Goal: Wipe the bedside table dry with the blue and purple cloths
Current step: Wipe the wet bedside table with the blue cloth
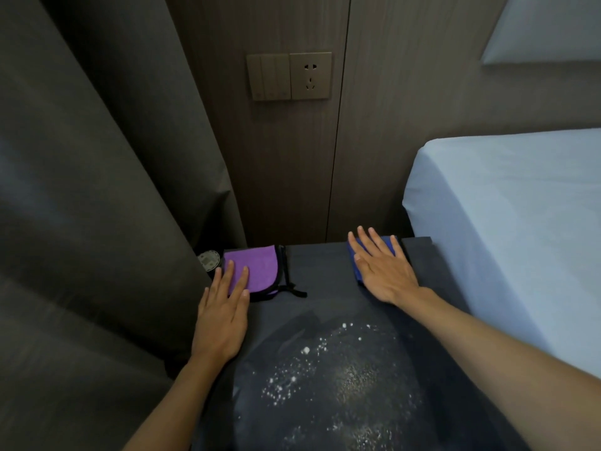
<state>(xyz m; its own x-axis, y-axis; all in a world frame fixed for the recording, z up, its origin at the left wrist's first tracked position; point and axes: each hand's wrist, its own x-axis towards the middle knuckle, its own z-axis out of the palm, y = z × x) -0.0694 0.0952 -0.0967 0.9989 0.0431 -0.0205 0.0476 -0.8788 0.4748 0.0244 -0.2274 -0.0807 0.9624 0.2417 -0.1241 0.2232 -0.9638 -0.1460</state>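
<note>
The dark bedside table [318, 278] has a wet patch with glinting droplets [328, 369] across its near half. A folded purple cloth [260, 265] with black trim lies at the table's far left corner. My left hand [222, 317] lies flat, fingers spread, its fingertips resting on the cloth's near edge. A folded blue cloth [356, 266] lies at the far right. My right hand [382, 268] lies flat on top of it and hides most of it; only its left and far edges show.
A grey curtain [97, 206] hangs along the table's left side. A bed with a pale sheet [507, 216] borders the right. A wall panel with switches and a socket [289, 76] is behind. A small round object [208, 259] sits by the curtain.
</note>
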